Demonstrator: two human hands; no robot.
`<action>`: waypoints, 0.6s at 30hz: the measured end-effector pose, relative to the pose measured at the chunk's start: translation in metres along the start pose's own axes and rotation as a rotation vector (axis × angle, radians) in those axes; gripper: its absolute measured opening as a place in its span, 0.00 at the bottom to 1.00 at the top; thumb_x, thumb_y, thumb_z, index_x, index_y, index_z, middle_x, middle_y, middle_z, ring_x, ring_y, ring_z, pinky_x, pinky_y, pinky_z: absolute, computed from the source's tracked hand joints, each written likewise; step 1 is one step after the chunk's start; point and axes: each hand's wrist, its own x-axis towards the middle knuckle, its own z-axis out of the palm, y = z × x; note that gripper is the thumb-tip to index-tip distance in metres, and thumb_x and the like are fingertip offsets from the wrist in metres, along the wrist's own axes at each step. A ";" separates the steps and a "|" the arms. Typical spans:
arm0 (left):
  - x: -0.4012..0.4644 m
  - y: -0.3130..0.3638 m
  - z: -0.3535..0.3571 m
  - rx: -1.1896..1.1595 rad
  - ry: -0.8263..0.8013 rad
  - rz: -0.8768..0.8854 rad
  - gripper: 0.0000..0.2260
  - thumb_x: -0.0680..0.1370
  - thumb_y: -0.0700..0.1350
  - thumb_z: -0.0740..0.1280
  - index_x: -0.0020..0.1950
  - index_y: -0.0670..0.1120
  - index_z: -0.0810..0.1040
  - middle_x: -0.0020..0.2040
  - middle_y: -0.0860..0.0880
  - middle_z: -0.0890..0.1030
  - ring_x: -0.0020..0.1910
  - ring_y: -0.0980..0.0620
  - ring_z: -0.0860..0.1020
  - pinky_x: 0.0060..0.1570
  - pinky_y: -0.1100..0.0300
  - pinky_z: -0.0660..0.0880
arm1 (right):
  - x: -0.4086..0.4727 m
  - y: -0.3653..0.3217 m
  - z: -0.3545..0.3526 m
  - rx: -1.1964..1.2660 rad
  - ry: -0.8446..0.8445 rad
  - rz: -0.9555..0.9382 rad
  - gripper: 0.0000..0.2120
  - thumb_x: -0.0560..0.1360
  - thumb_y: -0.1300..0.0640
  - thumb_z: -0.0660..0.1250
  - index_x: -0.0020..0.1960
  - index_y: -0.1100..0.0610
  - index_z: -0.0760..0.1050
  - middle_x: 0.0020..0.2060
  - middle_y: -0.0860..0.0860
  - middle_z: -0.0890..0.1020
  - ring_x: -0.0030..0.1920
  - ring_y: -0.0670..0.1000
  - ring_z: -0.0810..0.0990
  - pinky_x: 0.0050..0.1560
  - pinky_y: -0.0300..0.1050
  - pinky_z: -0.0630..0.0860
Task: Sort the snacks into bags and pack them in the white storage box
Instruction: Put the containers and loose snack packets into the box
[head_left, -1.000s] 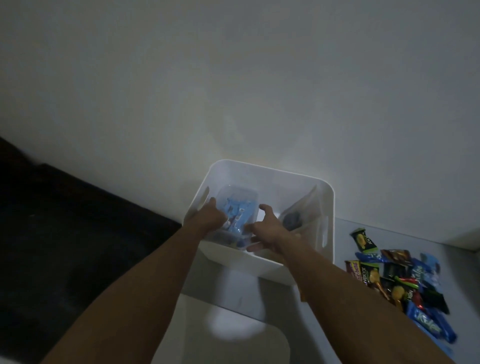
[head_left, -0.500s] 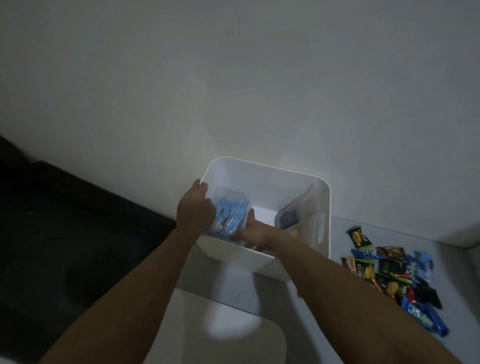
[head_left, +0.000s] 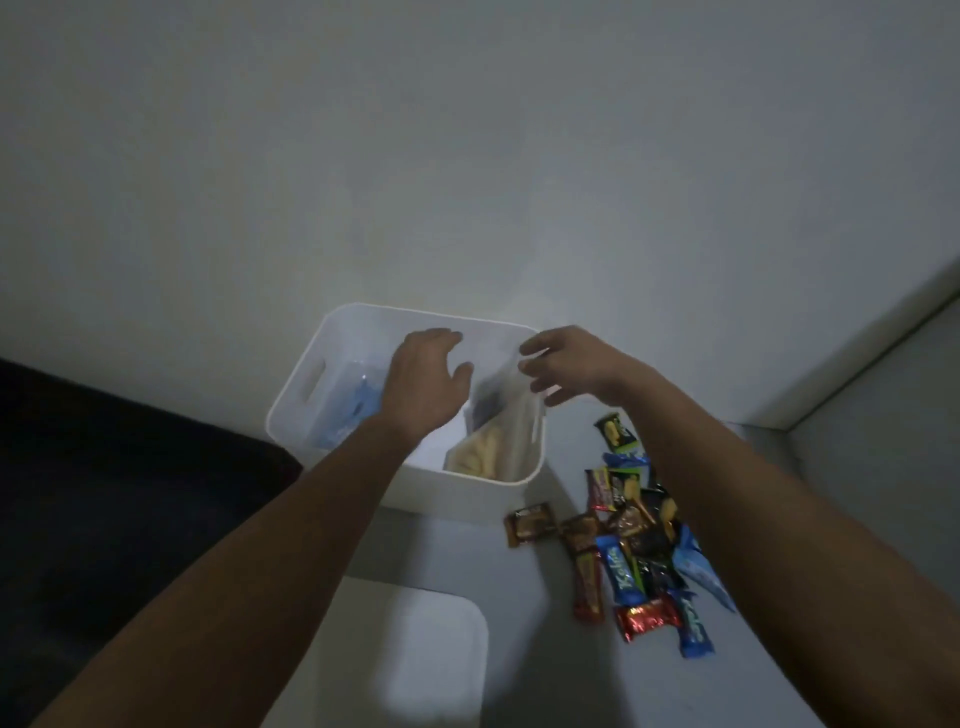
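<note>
White storage box (head_left: 311, 410) on the table (head_left: 524, 613), against the wall, holding a clear bag of blue snacks (head_left: 353, 410) at its 9 o'clock side and a clear bag of pale snacks (head_left: 493, 441) at its 3 o'clock side. Left hand (head_left: 423, 384) above the box interior, fingers loosely spread, gripping nothing. Right hand (head_left: 569, 364) over the rim at 2 o'clock, fingers relaxed, likewise empty; the hands are apart. Loose wrapped snacks (head_left: 639, 540) lie heaped on the table at 4 o'clock of the box. A white lid (head_left: 431, 660) lies at 6 o'clock.
</note>
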 end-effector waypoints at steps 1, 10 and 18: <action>-0.003 0.017 0.006 -0.012 -0.003 0.041 0.20 0.75 0.45 0.68 0.66 0.41 0.75 0.65 0.42 0.77 0.66 0.42 0.72 0.68 0.53 0.64 | -0.008 0.009 -0.013 -0.010 0.018 0.005 0.20 0.77 0.57 0.67 0.67 0.61 0.71 0.51 0.58 0.81 0.47 0.55 0.82 0.44 0.50 0.81; -0.077 0.119 0.097 -0.112 -0.068 0.430 0.14 0.73 0.44 0.68 0.56 0.39 0.80 0.53 0.43 0.82 0.54 0.46 0.77 0.55 0.53 0.75 | -0.076 0.136 -0.071 -0.160 0.145 0.134 0.24 0.71 0.56 0.74 0.65 0.60 0.73 0.54 0.57 0.82 0.51 0.57 0.82 0.50 0.52 0.81; -0.153 0.093 0.186 0.178 -0.466 0.175 0.49 0.64 0.79 0.56 0.74 0.47 0.63 0.72 0.37 0.66 0.70 0.36 0.65 0.65 0.36 0.63 | -0.107 0.265 -0.046 -0.607 0.051 0.149 0.55 0.58 0.37 0.77 0.76 0.45 0.51 0.76 0.55 0.55 0.75 0.62 0.55 0.69 0.64 0.64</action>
